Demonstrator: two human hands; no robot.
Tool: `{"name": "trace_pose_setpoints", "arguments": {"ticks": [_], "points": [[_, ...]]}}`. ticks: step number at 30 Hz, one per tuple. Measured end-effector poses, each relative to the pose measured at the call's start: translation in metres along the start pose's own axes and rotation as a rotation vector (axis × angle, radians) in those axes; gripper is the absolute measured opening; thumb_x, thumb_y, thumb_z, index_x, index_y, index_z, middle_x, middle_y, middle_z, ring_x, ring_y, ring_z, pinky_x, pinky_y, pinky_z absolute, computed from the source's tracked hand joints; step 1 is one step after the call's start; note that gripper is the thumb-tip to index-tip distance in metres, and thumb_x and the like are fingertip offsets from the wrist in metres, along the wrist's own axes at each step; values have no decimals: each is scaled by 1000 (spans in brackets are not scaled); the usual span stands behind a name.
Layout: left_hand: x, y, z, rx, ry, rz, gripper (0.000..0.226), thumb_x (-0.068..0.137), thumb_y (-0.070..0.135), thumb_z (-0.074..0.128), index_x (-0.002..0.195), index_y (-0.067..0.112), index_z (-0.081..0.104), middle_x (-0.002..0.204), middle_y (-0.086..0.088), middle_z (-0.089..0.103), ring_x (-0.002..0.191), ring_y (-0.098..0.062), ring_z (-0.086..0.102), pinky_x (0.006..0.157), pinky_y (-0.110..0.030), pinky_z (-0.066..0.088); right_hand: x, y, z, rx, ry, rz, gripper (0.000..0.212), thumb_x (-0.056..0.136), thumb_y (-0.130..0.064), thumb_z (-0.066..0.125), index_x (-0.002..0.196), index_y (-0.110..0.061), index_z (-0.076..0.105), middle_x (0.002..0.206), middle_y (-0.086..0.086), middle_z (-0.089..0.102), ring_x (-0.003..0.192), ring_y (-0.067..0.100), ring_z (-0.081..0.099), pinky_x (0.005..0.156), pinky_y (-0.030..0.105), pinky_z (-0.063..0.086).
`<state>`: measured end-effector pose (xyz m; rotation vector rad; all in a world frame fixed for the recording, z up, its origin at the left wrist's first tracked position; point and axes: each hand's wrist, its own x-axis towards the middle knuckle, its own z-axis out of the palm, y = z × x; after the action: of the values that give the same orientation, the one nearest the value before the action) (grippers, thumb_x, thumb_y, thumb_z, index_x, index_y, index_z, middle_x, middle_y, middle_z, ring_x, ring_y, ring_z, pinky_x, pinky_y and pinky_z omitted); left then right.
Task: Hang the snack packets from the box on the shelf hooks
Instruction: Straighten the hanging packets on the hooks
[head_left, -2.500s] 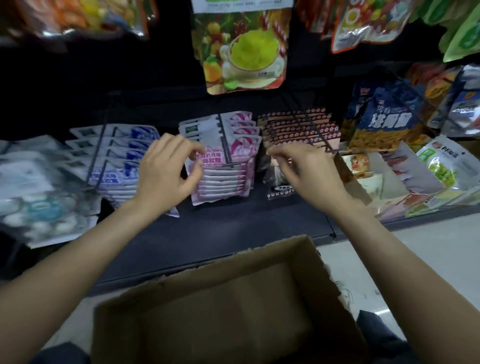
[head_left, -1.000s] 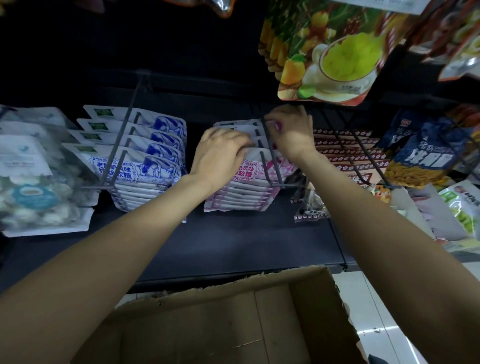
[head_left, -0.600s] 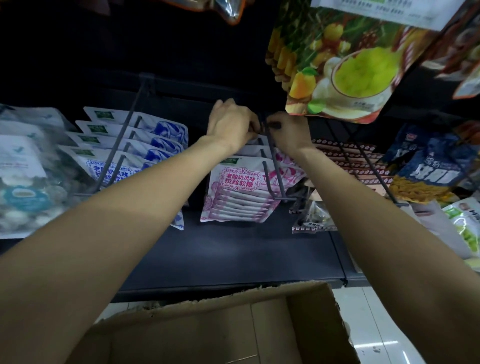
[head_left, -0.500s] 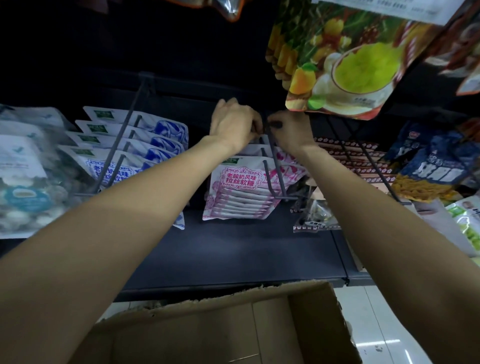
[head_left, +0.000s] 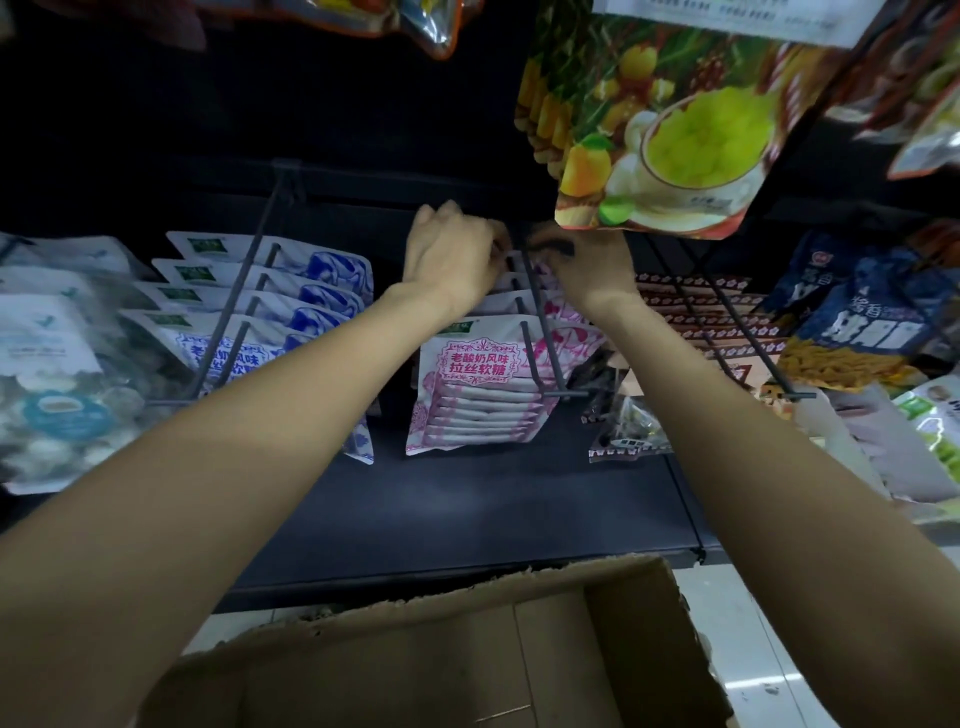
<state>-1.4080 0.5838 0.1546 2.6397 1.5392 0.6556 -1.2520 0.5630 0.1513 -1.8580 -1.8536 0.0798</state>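
2 hands: left hand (head_left: 451, 258) & right hand (head_left: 587, 267) at pink packets (head_left: 475, 387); 1 box (head_left: 467, 660)

Pink-and-white snack packets (head_left: 480, 384), red print on front: stacked in a row on one shelf hook (head_left: 537, 332), hanging overlapped, fronts tilted up, rearmost at hook's back end. Cardboard box (head_left: 467, 660) open, below shelf's front edge; visible interior holds no packets.

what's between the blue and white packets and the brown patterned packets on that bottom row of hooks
In the head view, the pink packets hang between the blue and white packets and the brown patterned packets, with both hands at their hook.
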Motion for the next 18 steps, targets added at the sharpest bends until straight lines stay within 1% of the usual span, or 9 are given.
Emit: {"name": "trace_pose_setpoints", "arguments": {"ticks": [2, 4, 6, 8, 10, 12, 15, 16, 18], "points": [[-18, -4, -16, -21, 103, 26, 31, 94, 32, 48, 121, 24, 61, 113, -5, 67, 112, -27, 49, 91, -36, 31, -19, -7, -15, 94, 91, 4, 26, 91, -6, 51, 106, -10, 72, 111, 7, 70, 108, 25, 61, 89, 25, 41], [-45, -9, -37, -35, 217, 91, 31, 93, 30, 49, 121, 23, 61, 113, -1, 67, 110, -26, 50, 88, -36, 31, -46, -19, -31, 161, 193, -29, 25, 89, -5, 53, 102, -11, 73, 104, 4, 71, 102, 23, 62, 85, 24, 42], [-73, -17, -63, -30, 306, 173, 28, 92, 28, 50, 116, 21, 64, 105, 1, 69, 103, -26, 53, 84, -36, 29, -76, -34, -45, 117, 249, -101, 25, 88, -7, 53, 101, -13, 73, 103, 3, 71, 100, 24, 59, 85, 27, 42], [-101, -31, -91, 9, 381, 243, 24, 90, 26, 52, 107, 20, 68, 94, 2, 70, 95, -25, 55, 81, -35, 29, -105, -53, -54, 72, 289, -188, 24, 88, -8, 53, 101, -12, 72, 101, 3, 70, 98, 24, 58, 84, 26, 41], [-127, -52, -114, 56, 420, 269, 21, 91, 23, 53, 104, 19, 69, 90, 2, 69, 92, -23, 55, 81, -34, 30, -127, -74, -59, 57, 297, -268, 23, 88, -8, 52, 101, -10, 72, 97, 4, 70, 93, 25, 60, 80, 28, 43], [-152, -75, -128, 49, 426, 215, 21, 91, 19, 54, 105, 17, 69, 90, 0, 69, 93, -22, 52, 80, -35, 31, -142, -97, -55, 53, 241, -328, 24, 89, -9, 50, 102, -11, 71, 96, 4, 71, 91, 25, 62, 76, 32, 46], [-189, -110, -126, -84, 443, -32, 22, 92, 17, 51, 107, 14, 68, 99, -2, 69, 98, -25, 53, 84, -32, 36, -148, -131, -38, 38, 133, -407, 24, 91, -12, 50, 105, -13, 70, 96, 2, 72, 91, 24, 65, 69, 34, 52], [-198, -122, -123, -129, 448, -112, 23, 92, 17, 51, 108, 13, 68, 102, -2, 69, 99, -26, 55, 86, -29, 36, -145, -140, -30, 32, 96, -419, 24, 91, -13, 51, 105, -13, 70, 94, 3, 72, 91, 25, 65, 68, 34, 52], [-211, -141, -115, -170, 426, -227, 23, 91, 16, 51, 108, 14, 68, 106, -2, 69, 101, -28, 57, 87, -24, 35, -137, -156, -9, 22, 39, -429, 22, 91, -14, 53, 105, -12, 71, 92, 4, 72, 90, 27, 63, 73, 34, 48]]}}
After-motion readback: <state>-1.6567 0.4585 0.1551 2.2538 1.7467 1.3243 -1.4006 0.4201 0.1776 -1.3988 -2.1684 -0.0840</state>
